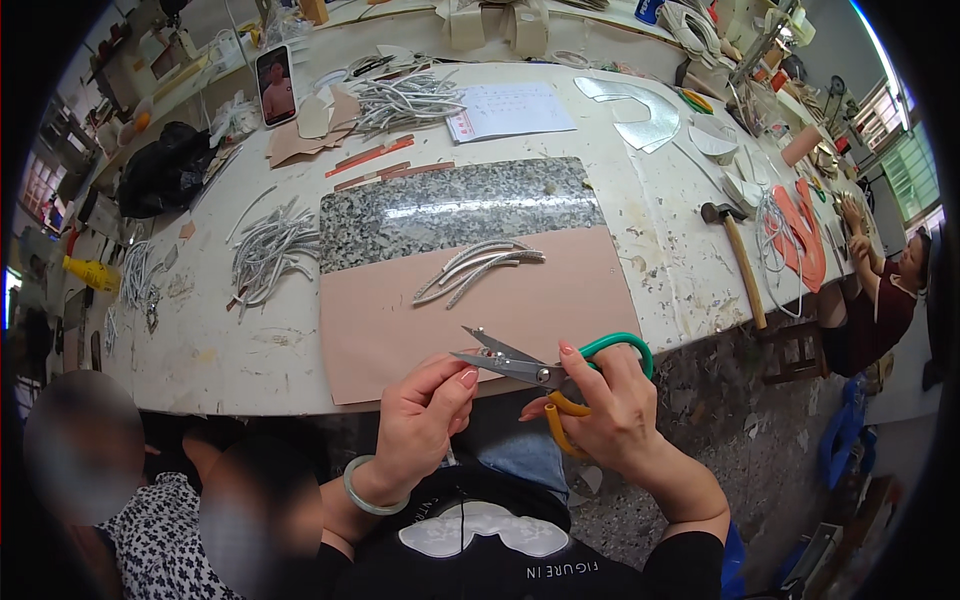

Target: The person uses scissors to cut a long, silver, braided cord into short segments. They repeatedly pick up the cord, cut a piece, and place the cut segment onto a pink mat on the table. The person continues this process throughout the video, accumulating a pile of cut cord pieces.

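Observation:
My right hand (612, 408) grips a pair of scissors (520, 366) with one green and one orange handle loop. The blades are parted and point left, over the near edge of the pink-beige sheet (400, 340). My left hand (428, 403), a pale bangle on its wrist, is closed in a pinch at the blade tips. A tiny shiny bit shows between the blades; what the pinching fingers hold is too small to name. Just beyond lie several silvery cord strips (480, 262), curved and side by side on the sheet.
The sheet partly overlaps a speckled stone slab (450, 212). Bundles of silvery strips (275, 252) lie left and at the back (405, 100), near a propped phone (277, 88) and paper (510, 110). A hammer (738, 262) rests at right. Other people sit left and far right.

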`<state>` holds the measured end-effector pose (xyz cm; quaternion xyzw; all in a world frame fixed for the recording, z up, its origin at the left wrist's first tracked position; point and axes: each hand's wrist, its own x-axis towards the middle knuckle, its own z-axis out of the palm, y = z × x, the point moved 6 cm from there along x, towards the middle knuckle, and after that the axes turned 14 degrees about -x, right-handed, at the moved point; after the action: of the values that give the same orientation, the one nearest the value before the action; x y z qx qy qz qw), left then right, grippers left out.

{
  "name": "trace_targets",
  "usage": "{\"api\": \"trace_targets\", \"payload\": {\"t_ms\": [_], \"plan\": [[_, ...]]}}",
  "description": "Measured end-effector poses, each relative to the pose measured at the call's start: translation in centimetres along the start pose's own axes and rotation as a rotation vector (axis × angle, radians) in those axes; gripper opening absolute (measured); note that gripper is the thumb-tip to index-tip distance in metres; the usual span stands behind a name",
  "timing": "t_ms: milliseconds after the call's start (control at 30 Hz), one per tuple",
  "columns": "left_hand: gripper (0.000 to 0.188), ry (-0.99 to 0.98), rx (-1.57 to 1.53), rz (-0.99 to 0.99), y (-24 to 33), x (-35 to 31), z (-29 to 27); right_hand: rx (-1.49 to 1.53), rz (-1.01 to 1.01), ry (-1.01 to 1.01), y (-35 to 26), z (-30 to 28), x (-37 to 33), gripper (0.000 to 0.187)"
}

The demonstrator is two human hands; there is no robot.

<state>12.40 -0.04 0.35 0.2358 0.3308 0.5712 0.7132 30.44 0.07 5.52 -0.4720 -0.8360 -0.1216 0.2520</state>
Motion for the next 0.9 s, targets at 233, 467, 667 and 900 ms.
{"api": "trace_targets", "payload": {"t_ms": [233,467,667,900], "plan": [[0.016,-0.024,0.293,0.226,1.1,-0.4,0.5,0.061,0.022,-0.064,0.0,0.2,-0.1,0.07],[0.013,-0.044,0.471,0.364,1.7,-0.8,1.0,0.087,0.03,-0.05,-0.1,0.5,-0.9,0.066],[0.013,-0.034,0.501,0.305,1.3,-0.7,0.6,0.039,0.013,-0.046,-0.1,0.3,-0.5,0.067],[0.014,-0.034,0.435,0.37,1.1,-1.0,0.9,0.063,0.004,-0.018,-0.3,0.7,-0.9,0.067]]}}
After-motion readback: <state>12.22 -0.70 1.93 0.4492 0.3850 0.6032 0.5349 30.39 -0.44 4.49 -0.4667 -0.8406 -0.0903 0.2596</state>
